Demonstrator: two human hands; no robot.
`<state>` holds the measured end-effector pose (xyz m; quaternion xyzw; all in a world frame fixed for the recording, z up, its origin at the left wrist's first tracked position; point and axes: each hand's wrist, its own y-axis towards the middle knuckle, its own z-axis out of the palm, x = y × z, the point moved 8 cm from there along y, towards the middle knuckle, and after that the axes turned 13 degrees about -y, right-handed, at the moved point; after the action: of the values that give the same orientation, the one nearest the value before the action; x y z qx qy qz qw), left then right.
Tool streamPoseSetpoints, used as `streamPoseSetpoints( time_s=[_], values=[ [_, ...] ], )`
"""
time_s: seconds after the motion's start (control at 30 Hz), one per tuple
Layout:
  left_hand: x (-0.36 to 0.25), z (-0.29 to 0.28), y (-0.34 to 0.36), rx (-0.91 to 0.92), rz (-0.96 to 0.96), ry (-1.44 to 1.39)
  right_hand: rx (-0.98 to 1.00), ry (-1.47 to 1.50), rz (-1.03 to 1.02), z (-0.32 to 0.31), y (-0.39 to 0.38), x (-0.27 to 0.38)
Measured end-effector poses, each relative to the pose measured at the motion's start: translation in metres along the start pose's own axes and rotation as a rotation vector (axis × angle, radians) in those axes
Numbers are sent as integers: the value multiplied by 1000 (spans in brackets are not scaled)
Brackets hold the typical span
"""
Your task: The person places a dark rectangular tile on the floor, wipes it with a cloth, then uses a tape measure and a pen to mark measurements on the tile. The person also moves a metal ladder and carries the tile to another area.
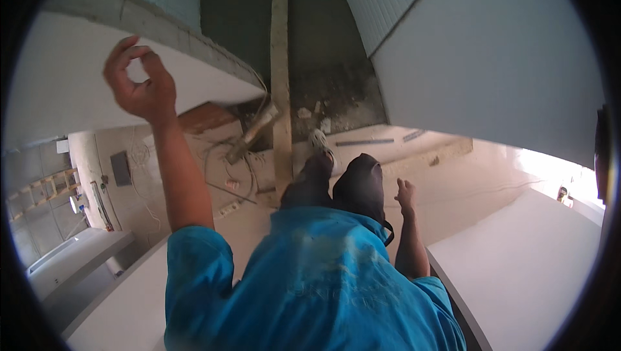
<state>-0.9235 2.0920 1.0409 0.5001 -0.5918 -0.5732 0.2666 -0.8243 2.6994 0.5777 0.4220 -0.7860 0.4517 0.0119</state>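
Note:
My left hand is raised at the upper left, in front of a white wall panel. Its fingers curl loosely, and the white surface shows through the gap between thumb and fingers; I see nothing held in it. Lower down, my right hand hangs beside my right thigh with its fingers partly stretched and nothing in them. A long wooden plank runs from the top of the view down to my legs. One foot in a light shoe is forward, beside the plank.
Loose cables, a brown board and a power strip lie on the floor at left. Rubble lies ahead on the dark floor. A large pale panel and a white tabletop border the right; a ladder is far left.

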Motion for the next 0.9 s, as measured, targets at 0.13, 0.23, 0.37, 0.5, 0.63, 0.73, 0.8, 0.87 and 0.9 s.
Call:
streamPoseSetpoints(
  time_s=[0.13,0.23,0.37,0.5,0.63,0.73,0.8,0.87,0.9],
  values=[
    [17,19,82,63,286,177,-10,-497,-219,11,45,34],
    [38,25,111,170,390,275,-43,-1199,-659,45,93,48],
    [59,30,127,326,442,397,69,-1283,-729,58,130,106],
    [86,38,124,377,411,593,17,-1182,-942,64,166,198],
    [100,50,121,337,332,745,61,-1065,-969,73,237,260],
    [108,41,119,351,291,785,248,-755,-573,76,267,338],
    [111,37,117,442,334,935,177,-761,-688,81,297,378],
    [118,37,116,465,361,1079,213,-503,-505,90,355,384],
    [119,37,114,465,368,1153,201,-580,-590,92,359,403]
  ],
)
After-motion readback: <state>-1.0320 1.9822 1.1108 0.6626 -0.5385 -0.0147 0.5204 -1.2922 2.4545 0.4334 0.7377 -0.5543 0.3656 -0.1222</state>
